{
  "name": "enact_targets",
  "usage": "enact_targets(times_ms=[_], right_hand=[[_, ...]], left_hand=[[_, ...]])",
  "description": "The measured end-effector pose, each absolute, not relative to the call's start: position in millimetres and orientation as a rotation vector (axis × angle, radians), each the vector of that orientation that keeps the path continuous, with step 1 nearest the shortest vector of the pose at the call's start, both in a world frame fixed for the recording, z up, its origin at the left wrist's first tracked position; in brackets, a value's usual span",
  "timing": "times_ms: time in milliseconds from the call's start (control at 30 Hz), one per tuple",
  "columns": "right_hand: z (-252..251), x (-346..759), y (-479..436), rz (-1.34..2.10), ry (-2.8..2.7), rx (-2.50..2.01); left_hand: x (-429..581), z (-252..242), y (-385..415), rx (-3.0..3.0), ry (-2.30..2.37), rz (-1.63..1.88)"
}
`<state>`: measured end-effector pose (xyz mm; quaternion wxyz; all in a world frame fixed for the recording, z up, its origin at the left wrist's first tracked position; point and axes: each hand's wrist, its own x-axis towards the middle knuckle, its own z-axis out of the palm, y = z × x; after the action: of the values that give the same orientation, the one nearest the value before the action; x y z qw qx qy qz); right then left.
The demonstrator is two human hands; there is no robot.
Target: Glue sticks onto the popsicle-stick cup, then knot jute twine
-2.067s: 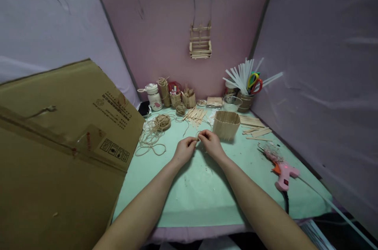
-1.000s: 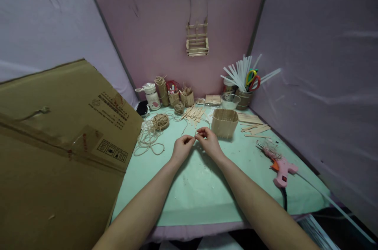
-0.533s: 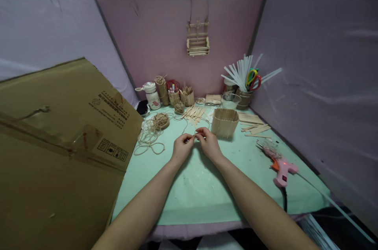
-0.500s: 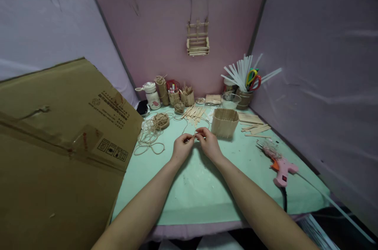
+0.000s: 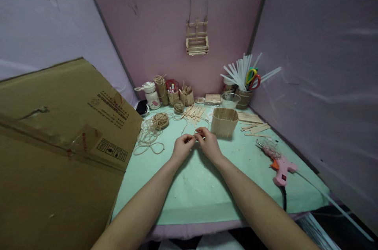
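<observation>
My left hand [image 5: 182,147] and my right hand [image 5: 208,144] meet over the middle of the table, fingertips nearly touching. Both are closed in a pinch on a thin piece of twine [image 5: 185,126], whose strand runs back behind the fingers; the bit between the fingertips is mostly hidden. Just right of my right hand stands an open box of craft sticks [image 5: 224,125]. To the left lies a ball of twine [image 5: 161,121] with loose loops spread in front of it. Loose craft sticks [image 5: 195,113] lie beyond my hands.
A large cardboard box [image 5: 65,139] fills the left side. A pink glue gun [image 5: 282,169] lies at the right, its cord over the table edge. Along the back stand a white bottle [image 5: 152,96] and a pot [image 5: 243,99] with scissors and glue sticks.
Both hands stay in nearly the same place, with only slight finger movement. The whole view has shifted very slightly.
</observation>
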<state>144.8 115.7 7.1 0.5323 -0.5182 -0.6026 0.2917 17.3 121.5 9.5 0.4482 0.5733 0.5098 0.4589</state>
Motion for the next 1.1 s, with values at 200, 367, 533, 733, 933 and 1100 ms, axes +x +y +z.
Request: enact_targets(times_ms=[200, 367, 533, 733, 933, 1100], right_hand=[[8, 144, 116, 0.755, -1.403, -1.214], [10, 146, 115, 0.499, -1.52, -1.204], [9, 145, 114, 0.466, -1.597, -1.159], [10, 144, 114, 0.53, -1.542, -1.169], [11, 143, 115, 0.564, -1.482, -1.15], [10, 138, 114, 0.564, -1.472, -1.14]], left_hand=[[15, 14, 119, 1.274, 1.285, 1.102], [15, 14, 120, 1.233, 1.302, 1.153], [13, 6, 125, 1.322, 1.295, 1.259], [10, 1, 127, 1.555, 1.263, 1.326], [13, 2, 124, 1.413, 1.251, 1.313], [13, 7, 127, 0.982, 1.105, 1.225]])
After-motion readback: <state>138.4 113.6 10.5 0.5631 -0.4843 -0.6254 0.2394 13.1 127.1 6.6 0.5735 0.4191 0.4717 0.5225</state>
